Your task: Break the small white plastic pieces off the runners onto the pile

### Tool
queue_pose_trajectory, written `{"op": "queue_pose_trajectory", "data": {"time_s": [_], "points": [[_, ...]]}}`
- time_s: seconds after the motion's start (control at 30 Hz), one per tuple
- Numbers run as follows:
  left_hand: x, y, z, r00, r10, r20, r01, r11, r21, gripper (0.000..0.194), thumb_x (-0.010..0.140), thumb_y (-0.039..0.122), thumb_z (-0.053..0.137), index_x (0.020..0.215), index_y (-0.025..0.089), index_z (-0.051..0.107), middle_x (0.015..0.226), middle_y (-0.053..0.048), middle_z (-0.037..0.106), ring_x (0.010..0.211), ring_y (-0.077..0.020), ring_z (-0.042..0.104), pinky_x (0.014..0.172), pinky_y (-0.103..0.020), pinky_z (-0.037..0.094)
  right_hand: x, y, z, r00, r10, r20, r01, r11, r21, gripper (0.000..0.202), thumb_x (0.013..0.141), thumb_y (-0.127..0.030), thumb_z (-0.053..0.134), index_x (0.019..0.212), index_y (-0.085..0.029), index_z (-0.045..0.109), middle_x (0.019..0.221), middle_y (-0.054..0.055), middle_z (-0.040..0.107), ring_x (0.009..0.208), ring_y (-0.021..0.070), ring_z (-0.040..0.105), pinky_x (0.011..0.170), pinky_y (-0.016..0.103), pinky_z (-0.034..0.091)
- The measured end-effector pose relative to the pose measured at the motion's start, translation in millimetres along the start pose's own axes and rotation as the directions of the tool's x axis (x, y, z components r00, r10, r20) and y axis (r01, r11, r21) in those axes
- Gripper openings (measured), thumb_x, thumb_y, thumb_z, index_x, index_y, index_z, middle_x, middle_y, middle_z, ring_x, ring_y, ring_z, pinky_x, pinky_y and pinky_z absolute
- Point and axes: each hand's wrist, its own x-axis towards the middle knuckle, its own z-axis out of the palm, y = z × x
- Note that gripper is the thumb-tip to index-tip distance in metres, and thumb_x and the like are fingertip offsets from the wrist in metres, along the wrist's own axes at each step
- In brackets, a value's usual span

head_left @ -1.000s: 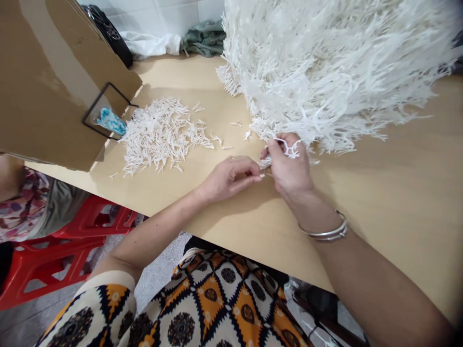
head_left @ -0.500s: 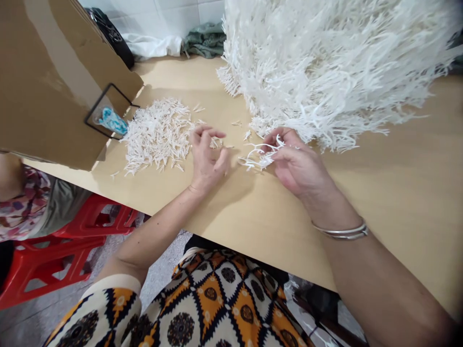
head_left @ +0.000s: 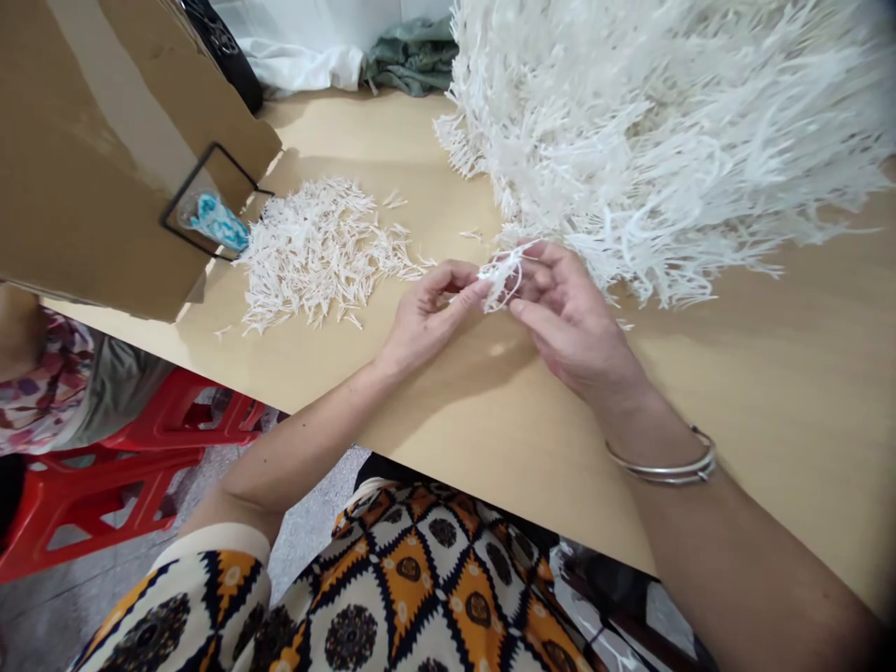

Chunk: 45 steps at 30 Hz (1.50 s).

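Observation:
A small white branched piece, which looks like plastic [head_left: 502, 280], is held between my two hands above the table. My left hand [head_left: 428, 315] pinches its left end with thumb and forefinger. On the other side, the curled fingers of my right hand [head_left: 578, 322] grip it. Left of my hands lies a low pile of short white sprigs [head_left: 315, 252], a few of them scattered toward my left fingers. A large heap of longer white branched strands [head_left: 630, 140] rises behind my right hand.
A cardboard box [head_left: 105, 168] stands at the left, with a black wire frame [head_left: 168, 220] and a blue-and-white packet [head_left: 218, 222] against it. Dark green cloth [head_left: 413, 58] and white cloth [head_left: 308, 70] lie by the wall. Another person's arm [head_left: 21, 327] and red stools [head_left: 91, 499] are beyond the table [head_left: 532, 448] edge.
My left hand has moved right from beside the small pile, and its spread fingers have closed on the white branched piece. My right hand still holds the piece, now raised slightly and turned.

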Motion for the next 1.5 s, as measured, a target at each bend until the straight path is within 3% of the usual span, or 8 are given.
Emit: {"op": "queue_pose_trajectory", "data": {"time_s": [0.13, 0.3, 0.5, 0.7, 0.97, 1.23, 1.4, 1.5], "points": [[4, -3, -3.1, 0.987, -0.158, -0.034, 0.148, 0.967, -0.206, 0.041, 0.092, 0.060, 0.080, 0.099, 0.021, 0.069, 0.080, 0.003, 0.072, 0.071, -0.0064, 0.064, 0.072, -0.021, 0.055, 0, 6, 4, 0.993, -0.078, -0.091, 0.060, 0.981, -0.186, 0.053, 0.086, -0.037, 0.083, 0.131, -0.030, 0.057, 0.108, 0.003, 0.073, 0.102, 0.0210, 0.072, 0.101, 0.044, 0.061], [6, -9, -3.9, 0.978, -0.200, -0.061, 0.176, 0.946, -0.273, 0.043, 0.086, 0.057, 0.086, 0.106, 0.022, 0.070, 0.079, 0.005, 0.071, 0.066, -0.0039, 0.062, 0.067, -0.017, 0.055, -3, -2, 9, 0.981, -0.105, -0.163, 0.058, 0.961, -0.271, 0.036, 0.087, -0.030, 0.081, 0.119, -0.028, 0.062, 0.080, -0.003, 0.065, 0.078, 0.0166, 0.067, 0.086, 0.039, 0.062], [4, -6, -5.5, 0.976, -0.209, 0.068, 0.219, 0.908, -0.358, 0.040, 0.087, 0.056, 0.086, 0.107, 0.023, 0.072, 0.093, 0.001, 0.076, 0.084, -0.0087, 0.074, 0.077, -0.020, 0.062, -3, 3, 11, 0.962, -0.137, -0.234, 0.075, 0.963, -0.258, 0.043, 0.083, -0.022, 0.081, 0.117, -0.029, 0.057, 0.097, -0.001, 0.070, 0.082, 0.0148, 0.070, 0.083, 0.035, 0.062], [3, -6, -7.1, 0.980, -0.173, 0.103, 0.201, 0.870, -0.451, 0.033, 0.092, 0.047, 0.085, 0.112, 0.024, 0.073, 0.096, 0.002, 0.077, 0.086, -0.0067, 0.074, 0.086, -0.020, 0.062, -4, 2, 9, 0.976, -0.096, -0.197, 0.045, 0.968, -0.247, 0.010, 0.096, -0.033, 0.070, 0.098, -0.026, 0.063, 0.095, 0.003, 0.071, 0.089, 0.0191, 0.072, 0.093, 0.042, 0.061], [-3, -2, -2.9, 0.979, -0.065, 0.194, 0.128, 0.934, -0.332, 0.034, 0.099, 0.046, 0.075, 0.123, 0.024, 0.065, 0.108, -0.003, 0.077, 0.100, -0.0123, 0.073, 0.098, -0.027, 0.059, -2, 2, 6, 0.993, -0.081, -0.087, 0.049, 0.948, -0.315, 0.013, 0.093, -0.037, 0.076, 0.101, -0.027, 0.073, 0.107, 0.008, 0.068, 0.107, 0.0266, 0.065, 0.105, 0.051, 0.057], [-4, -4, 0.7, 0.990, -0.118, 0.082, 0.129, 0.981, -0.147, 0.046, 0.097, 0.051, 0.076, 0.128, 0.023, 0.056, 0.093, 0.001, 0.073, 0.082, -0.0088, 0.072, 0.080, -0.022, 0.058, -4, 0, 3, 0.998, 0.005, 0.070, 0.004, 0.992, -0.124, 0.026, 0.094, -0.033, 0.074, 0.120, -0.030, 0.076, 0.118, 0.004, 0.073, 0.114, 0.0245, 0.070, 0.113, 0.049, 0.056], [-6, 0, -1.0, 0.995, -0.047, 0.083, 0.044, 0.998, 0.034, 0.035, 0.100, 0.051, 0.071, 0.120, 0.023, 0.064, 0.104, -0.003, 0.077, 0.094, -0.0112, 0.074, 0.078, -0.021, 0.056, -5, 0, 6, 0.997, -0.014, -0.072, -0.001, 0.977, -0.211, 0.022, 0.100, -0.041, 0.070, 0.118, -0.032, 0.080, 0.122, 0.003, 0.079, 0.121, 0.0256, 0.072, 0.118, 0.052, 0.055], [-4, 6, -3.7, 0.996, 0.068, 0.049, -0.076, 0.979, 0.189, 0.033, 0.101, 0.048, 0.071, 0.123, 0.024, 0.067, 0.119, -0.007, 0.076, 0.108, -0.0151, 0.071, 0.092, -0.027, 0.058, -5, 1, 7, 0.990, -0.074, -0.119, 0.040, 0.964, -0.264, 0.019, 0.099, -0.039, 0.072, 0.115, -0.033, 0.082, 0.123, 0.003, 0.080, 0.122, 0.0251, 0.073, 0.118, 0.052, 0.056]]}}
